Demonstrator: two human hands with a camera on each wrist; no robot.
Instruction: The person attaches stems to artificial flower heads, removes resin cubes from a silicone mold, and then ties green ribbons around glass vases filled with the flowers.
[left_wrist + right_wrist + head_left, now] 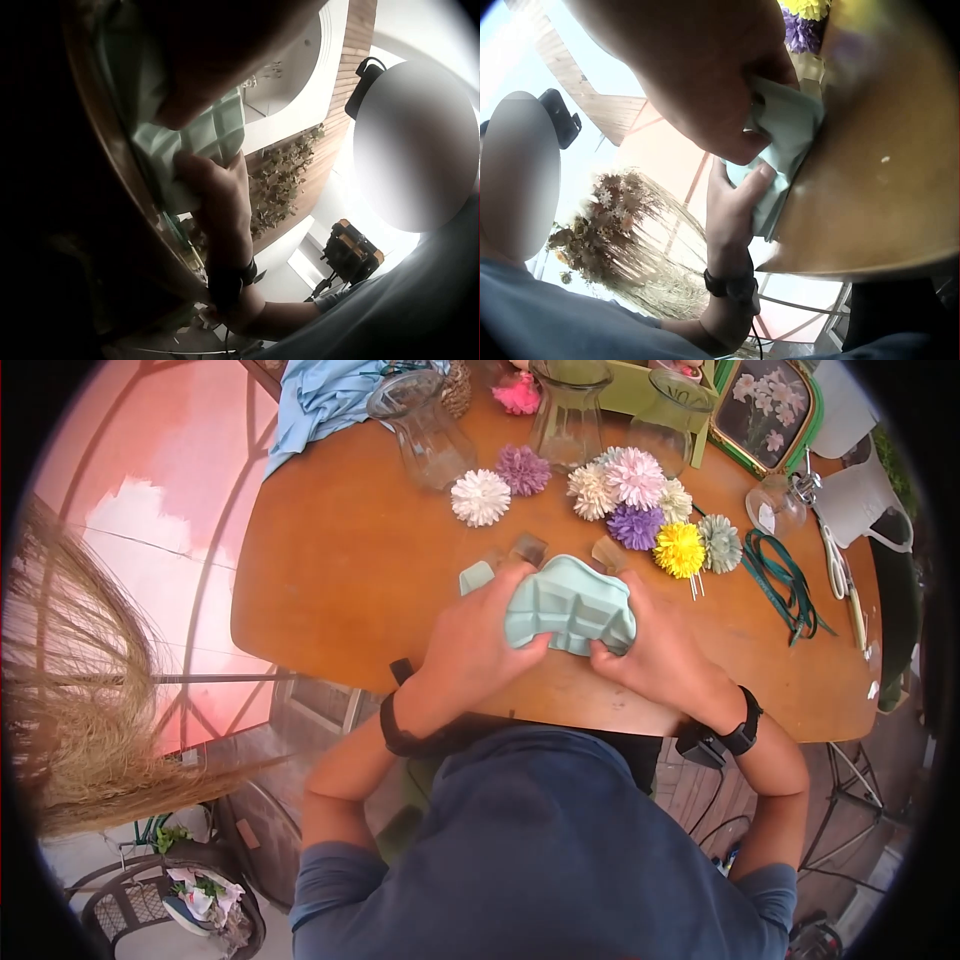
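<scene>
A mint-green moulded tray (568,605) with square cells is held above the table's near edge in the head view. The left hand (470,632) grips its left side, thumb on the near face. On the right side the right hand (668,645) grips it the same way, the two thumbs close together. Brownish translucent cubes (528,548) show just beyond the tray near the fingers. In the left wrist view the tray's cells (202,135) face the person; the right wrist view shows the tray (787,127) tilted, with its far side hidden.
Across the wooden table (330,570) lie pompom flowers, including a white one (480,498) and a yellow one (679,550). Glass vases (425,435) stand at the back. Green ribbon (790,595), scissors (833,560) and a white pitcher (862,490) are at the right.
</scene>
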